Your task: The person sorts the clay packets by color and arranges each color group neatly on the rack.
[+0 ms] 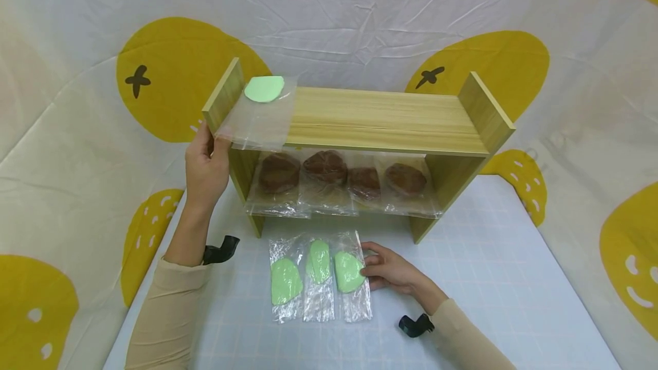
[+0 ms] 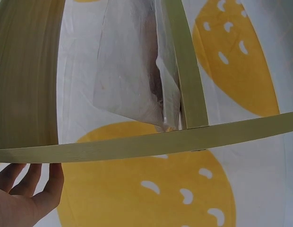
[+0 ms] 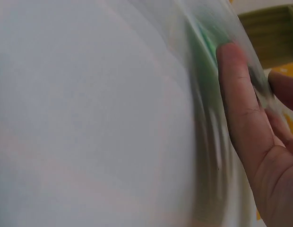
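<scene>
Bags [image 1: 259,130] hold four green pieces [image 1: 349,272], four brown pieces [image 1: 406,179].

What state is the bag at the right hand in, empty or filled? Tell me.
Filled: a green piece shows through the clear bag.

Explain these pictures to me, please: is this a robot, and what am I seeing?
No robot here: it is a person working bare-handed. The wide picture comes from a camera worn on the head, looking forward and down; the two close-ups come from cameras on the wrists.

A wooden shelf stands on a pale table. Inside it lie four clear bags of brown pieces; on top, toward the left, lies a bag with a pale green piece. Three more bags with green pieces lie in a row in front.

The right hand pinches the edge of the rightmost bag. The left hand touches the shelf's left end; whether it grips anything is hard to tell.
</scene>
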{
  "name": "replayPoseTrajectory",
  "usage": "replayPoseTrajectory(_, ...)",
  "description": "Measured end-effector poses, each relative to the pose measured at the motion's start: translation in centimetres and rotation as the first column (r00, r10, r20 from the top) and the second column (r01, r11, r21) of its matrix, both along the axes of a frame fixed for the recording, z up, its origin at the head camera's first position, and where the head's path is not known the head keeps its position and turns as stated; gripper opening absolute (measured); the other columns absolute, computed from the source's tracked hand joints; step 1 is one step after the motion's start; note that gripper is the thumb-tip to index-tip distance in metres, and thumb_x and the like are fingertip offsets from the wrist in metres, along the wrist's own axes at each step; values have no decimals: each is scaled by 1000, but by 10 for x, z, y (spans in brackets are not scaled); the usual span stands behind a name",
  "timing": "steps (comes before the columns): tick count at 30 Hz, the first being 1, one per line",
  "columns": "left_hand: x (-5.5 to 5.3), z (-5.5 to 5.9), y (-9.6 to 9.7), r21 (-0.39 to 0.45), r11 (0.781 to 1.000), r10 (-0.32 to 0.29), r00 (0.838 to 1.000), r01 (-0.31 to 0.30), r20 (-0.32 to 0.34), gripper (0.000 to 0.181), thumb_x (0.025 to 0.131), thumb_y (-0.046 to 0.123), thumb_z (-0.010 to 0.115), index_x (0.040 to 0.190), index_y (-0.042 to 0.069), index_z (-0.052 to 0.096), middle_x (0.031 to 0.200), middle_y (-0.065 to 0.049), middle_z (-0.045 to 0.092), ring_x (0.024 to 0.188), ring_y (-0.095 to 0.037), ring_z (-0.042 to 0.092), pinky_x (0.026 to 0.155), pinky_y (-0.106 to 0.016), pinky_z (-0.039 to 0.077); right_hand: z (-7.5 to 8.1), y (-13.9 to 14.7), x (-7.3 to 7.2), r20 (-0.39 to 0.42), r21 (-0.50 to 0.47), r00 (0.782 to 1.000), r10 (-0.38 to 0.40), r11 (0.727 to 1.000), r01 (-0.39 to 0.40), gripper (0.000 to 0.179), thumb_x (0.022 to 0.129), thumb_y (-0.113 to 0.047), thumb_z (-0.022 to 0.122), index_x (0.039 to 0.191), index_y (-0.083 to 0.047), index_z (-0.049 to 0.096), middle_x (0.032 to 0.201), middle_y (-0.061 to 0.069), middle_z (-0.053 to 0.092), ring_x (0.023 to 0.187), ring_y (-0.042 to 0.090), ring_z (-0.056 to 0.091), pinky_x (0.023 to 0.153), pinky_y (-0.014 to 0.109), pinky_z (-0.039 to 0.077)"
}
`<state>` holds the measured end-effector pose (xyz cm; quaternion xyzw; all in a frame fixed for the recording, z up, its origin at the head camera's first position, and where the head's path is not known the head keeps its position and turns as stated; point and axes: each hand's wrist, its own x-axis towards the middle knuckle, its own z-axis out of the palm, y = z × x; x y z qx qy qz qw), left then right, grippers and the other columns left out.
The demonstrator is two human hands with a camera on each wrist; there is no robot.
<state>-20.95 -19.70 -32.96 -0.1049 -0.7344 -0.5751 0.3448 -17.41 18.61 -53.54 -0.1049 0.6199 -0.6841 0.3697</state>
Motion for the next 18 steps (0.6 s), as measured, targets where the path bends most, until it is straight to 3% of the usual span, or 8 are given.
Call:
replayPoseTrajectory(10, 0, -2, -1, 0, 1000, -6, 1000, 6, 7, 36, 104, 22, 55, 139, 11, 59, 125, -7, 64, 105, -16, 58, 87, -25, 47, 17, 6, 7, -71, 68, 997, 6, 998, -1, 64, 93, -1, 67, 149, -4, 37, 97, 10, 61, 79, 18, 61, 67, 34, 56)
replayPoseTrajectory(18, -2, -3, -2, 0, 1000, -5, 1000, 5, 11, 35, 104, 23, 55, 138, 11, 59, 125, -7, 63, 106, -17, 58, 88, -26, 47, 40, 4, 14, -181, 156, 983, 38, 988, -9, 62, 91, -1, 69, 146, 0, 41, 102, 13, 62, 82, 22, 64, 72, 43, 57)
